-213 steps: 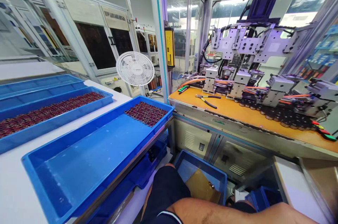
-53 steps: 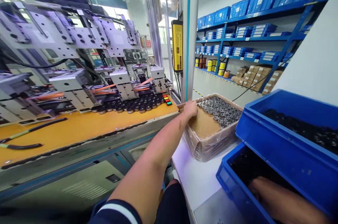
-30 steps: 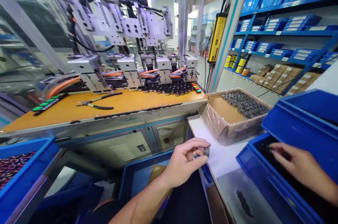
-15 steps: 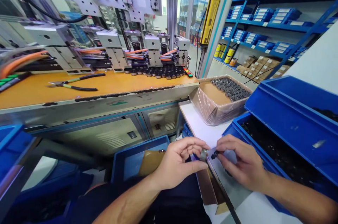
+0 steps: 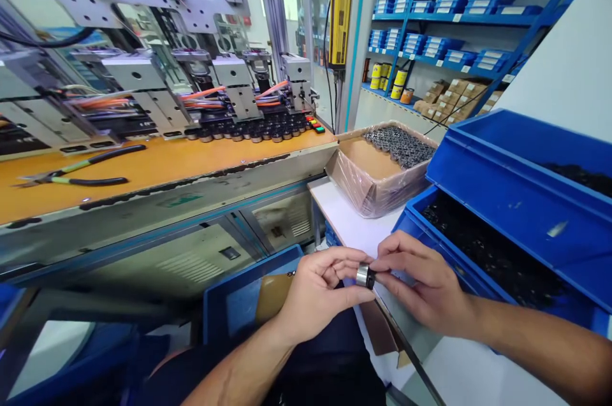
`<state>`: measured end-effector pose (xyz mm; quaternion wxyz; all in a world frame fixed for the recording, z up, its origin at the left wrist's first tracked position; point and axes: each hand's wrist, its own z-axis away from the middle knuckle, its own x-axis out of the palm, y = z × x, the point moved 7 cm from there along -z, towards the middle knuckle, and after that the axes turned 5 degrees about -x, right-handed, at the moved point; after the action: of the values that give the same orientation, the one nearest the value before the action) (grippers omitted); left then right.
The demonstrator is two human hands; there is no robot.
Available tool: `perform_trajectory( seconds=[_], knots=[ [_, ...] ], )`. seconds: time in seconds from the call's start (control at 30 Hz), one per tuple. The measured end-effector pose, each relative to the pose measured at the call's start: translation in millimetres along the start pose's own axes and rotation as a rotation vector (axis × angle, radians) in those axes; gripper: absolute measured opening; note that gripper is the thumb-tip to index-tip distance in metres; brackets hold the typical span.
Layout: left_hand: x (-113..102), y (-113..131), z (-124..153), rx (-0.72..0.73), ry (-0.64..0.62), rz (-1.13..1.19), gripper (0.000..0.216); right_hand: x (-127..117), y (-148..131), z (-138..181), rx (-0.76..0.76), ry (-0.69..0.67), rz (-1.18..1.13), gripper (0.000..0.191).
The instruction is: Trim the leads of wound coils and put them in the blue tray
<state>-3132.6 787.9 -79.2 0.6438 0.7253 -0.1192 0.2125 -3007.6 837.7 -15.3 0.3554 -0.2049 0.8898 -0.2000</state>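
My left hand (image 5: 321, 294) pinches a short silvery metal cylinder (image 5: 363, 275) between its thumb and fingers. Against the cylinder's right end sits a small black part (image 5: 371, 278), gripped by the fingertips of my right hand (image 5: 425, 282). The two pieces touch; whether one is seated in the other I cannot tell, since fingertips cover the joint. Both hands are in front of me, over the edge of the white table (image 5: 335, 208).
A plastic-lined carton (image 5: 373, 192) holding rows of dark parts stands on the white table. Blue bins (image 5: 516, 183) of black parts are stacked at right. Pliers (image 5: 86, 167) and several round black-and-silver parts (image 5: 253, 129) lie on the orange bench (image 5: 191, 160) before the machine.
My right hand has moved left, bringing the black part from a small gap away up against the metal cylinder. The camera view has turned somewhat to the right.
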Motion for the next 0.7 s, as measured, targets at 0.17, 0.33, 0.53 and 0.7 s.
perform_trajectory(
  seconds=[0.17, 0.33, 0.53, 0.7],
  knots=[
    [4.4, -6.1, -0.6, -0.074, -0.035, 0.040, 0.037, -0.3, -1.7, 0.4, -0.015, 0.017, 0.015, 0.025],
    [3.2, -5.6, 0.9, -0.073, -0.025, 0.053, 0.034, 1.5, -6.8, 2.5, -0.095, -0.024, 0.082, 0.039],
    [3.4, -2.6, 1.0, -0.039, -0.040, 0.069, 0.036, 3.6, -18.3, 6.9, -0.328, -0.037, 0.343, 0.031],
    [6.0, -1.0, 2.1, -0.053, -0.060, 0.076, 0.035, 3.7, -20.2, 5.6, -0.349, -0.047, 0.359, 0.027]
  ],
)
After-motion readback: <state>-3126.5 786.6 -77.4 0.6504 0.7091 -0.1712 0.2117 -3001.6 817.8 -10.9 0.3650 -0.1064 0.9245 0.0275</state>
